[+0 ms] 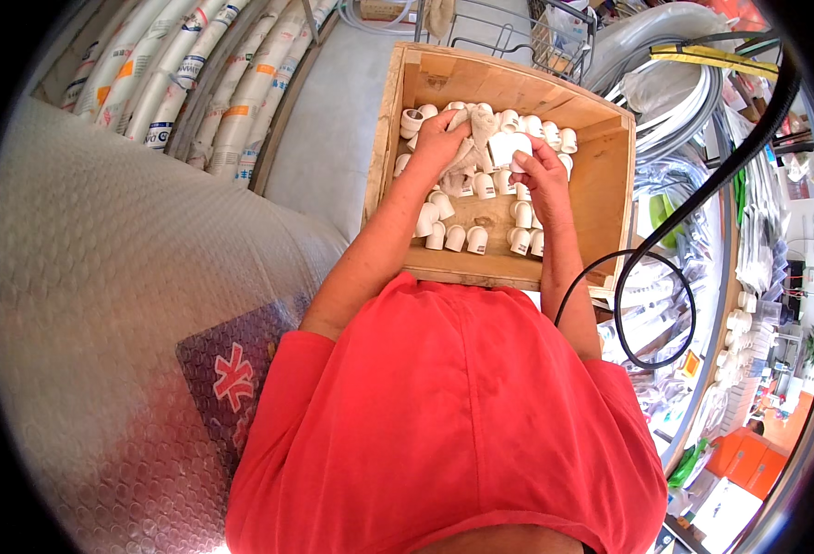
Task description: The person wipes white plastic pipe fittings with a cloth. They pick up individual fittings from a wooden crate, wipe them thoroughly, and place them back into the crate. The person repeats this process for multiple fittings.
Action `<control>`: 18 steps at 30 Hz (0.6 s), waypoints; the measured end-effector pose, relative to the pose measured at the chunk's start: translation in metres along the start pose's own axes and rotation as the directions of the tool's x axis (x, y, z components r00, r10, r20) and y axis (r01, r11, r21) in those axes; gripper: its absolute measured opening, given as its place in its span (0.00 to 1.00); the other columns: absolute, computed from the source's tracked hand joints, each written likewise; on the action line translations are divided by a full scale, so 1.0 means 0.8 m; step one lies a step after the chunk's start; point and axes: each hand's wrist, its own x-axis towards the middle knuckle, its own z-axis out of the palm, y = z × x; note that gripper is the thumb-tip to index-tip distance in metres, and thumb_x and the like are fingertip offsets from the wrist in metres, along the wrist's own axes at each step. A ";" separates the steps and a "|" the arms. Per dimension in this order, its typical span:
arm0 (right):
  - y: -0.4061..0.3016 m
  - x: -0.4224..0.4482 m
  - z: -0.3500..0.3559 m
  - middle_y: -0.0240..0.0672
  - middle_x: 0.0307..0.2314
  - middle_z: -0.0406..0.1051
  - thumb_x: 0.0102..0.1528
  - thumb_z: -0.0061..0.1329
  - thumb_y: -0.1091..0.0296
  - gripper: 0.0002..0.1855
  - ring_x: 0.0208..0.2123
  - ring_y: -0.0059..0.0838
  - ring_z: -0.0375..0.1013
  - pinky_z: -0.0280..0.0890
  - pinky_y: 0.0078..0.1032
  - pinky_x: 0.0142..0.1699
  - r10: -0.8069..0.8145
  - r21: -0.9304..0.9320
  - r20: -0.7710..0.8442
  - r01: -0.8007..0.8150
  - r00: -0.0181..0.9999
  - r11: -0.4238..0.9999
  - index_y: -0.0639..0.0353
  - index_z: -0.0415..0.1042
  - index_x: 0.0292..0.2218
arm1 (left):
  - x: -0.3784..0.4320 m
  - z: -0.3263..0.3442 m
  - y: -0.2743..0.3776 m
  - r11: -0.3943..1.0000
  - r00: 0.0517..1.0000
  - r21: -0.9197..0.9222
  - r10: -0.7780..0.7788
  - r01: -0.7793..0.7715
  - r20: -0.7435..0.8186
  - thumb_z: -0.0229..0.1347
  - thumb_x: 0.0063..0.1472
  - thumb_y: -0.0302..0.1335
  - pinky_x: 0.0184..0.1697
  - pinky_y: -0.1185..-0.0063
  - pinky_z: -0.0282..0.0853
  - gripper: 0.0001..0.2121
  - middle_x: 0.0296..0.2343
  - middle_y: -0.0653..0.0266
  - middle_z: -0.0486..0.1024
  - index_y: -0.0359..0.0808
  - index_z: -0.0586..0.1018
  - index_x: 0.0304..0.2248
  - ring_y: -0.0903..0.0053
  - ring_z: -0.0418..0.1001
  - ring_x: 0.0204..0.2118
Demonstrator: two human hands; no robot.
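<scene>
My left hand (441,142) grips a crumpled beige cloth (475,138) above a wooden crate (601,187). Close beside it, my right hand (549,176) pinches a white plastic pipe fitting (505,148) between thumb and fingers. The cloth lies right next to this fitting; whether the two touch is hard to tell. Under both hands, several white elbow pipe fittings (477,239) stand in loose rows on the crate floor, some bearing small labels. A wider white fitting (412,122) sits near the crate's far left corner. The cloth and hands hide some of the fittings.
Wrapped pipes (241,104) lie at the upper left. A large bubble-wrapped roll (116,277) stands at my left. Beyond the crate is a wire rack (504,34). Coiled hoses (684,104) and bagged goods (760,228) fill the right, where a black cable (711,180) loops past my right arm.
</scene>
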 end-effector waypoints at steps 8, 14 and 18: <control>0.007 0.002 0.003 0.30 0.30 0.69 0.51 0.48 0.68 0.18 0.25 0.18 0.68 0.68 0.17 0.31 -0.060 0.274 0.018 0.053 0.998 0.960 0.62 0.63 0.44 | -0.006 0.004 0.003 0.979 0.969 -0.042 -0.191 0.199 0.156 0.50 0.56 0.29 0.28 0.85 0.66 0.10 0.26 0.67 0.74 0.33 0.75 0.36 0.85 0.69 0.26; 0.007 0.006 0.009 0.30 0.30 0.68 0.50 0.50 0.68 0.20 0.25 0.17 0.68 0.68 0.18 0.31 -0.104 0.078 -0.176 0.119 0.979 0.990 0.62 0.63 0.44 | -0.009 0.005 0.004 0.954 0.990 0.298 -0.012 -0.031 0.141 0.52 0.51 0.26 0.30 0.83 0.65 0.10 0.24 0.67 0.74 0.30 0.75 0.33 0.83 0.69 0.26; 0.011 0.007 0.005 0.30 0.29 0.68 0.49 0.50 0.69 0.19 0.24 0.16 0.67 0.68 0.16 0.30 -0.108 0.001 -0.180 0.110 0.978 0.994 0.63 0.64 0.43 | -0.005 0.004 0.006 0.963 0.990 0.235 0.112 -0.128 0.081 0.54 0.50 0.25 0.30 0.84 0.64 0.08 0.24 0.67 0.74 0.30 0.76 0.31 0.84 0.68 0.26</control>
